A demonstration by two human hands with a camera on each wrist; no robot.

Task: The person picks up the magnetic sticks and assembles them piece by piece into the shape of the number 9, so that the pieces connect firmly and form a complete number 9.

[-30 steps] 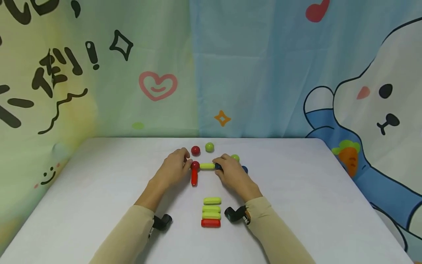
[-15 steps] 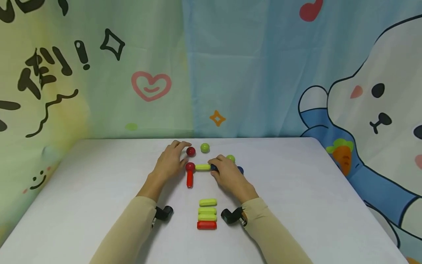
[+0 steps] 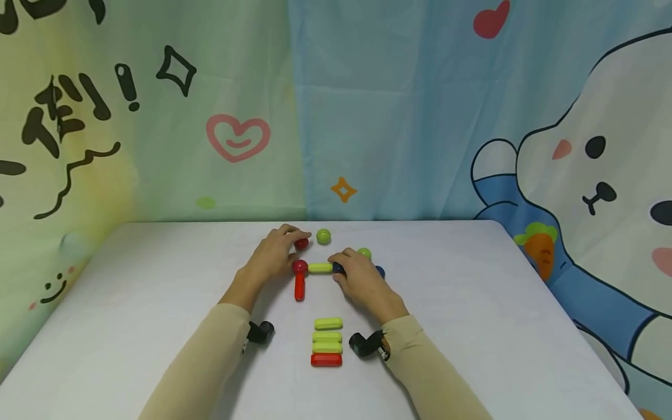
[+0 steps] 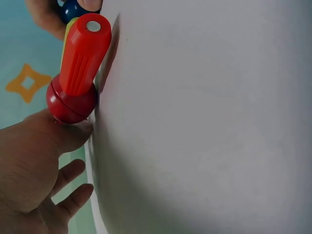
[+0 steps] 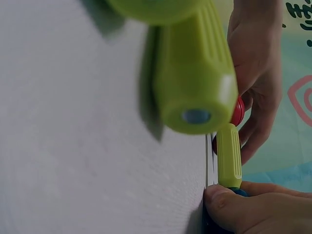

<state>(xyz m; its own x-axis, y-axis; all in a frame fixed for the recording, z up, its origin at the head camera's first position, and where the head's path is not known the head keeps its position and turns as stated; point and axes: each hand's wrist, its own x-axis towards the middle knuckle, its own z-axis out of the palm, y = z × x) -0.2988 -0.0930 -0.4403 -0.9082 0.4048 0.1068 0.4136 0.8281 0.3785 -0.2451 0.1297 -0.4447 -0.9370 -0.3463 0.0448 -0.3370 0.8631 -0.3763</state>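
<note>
Near the far edge of the table, the forefinger of the left hand lies over a loose red ball; whether its fingers grip it I cannot tell. The right hand pinches a dark blue ball between its fingers, at one end of a yellow-green rod. That rod's other end meets a joined red ball, from which a red rod points away from the far edge. A green ball sits beside the loose red ball, nearly at that edge.
</note>
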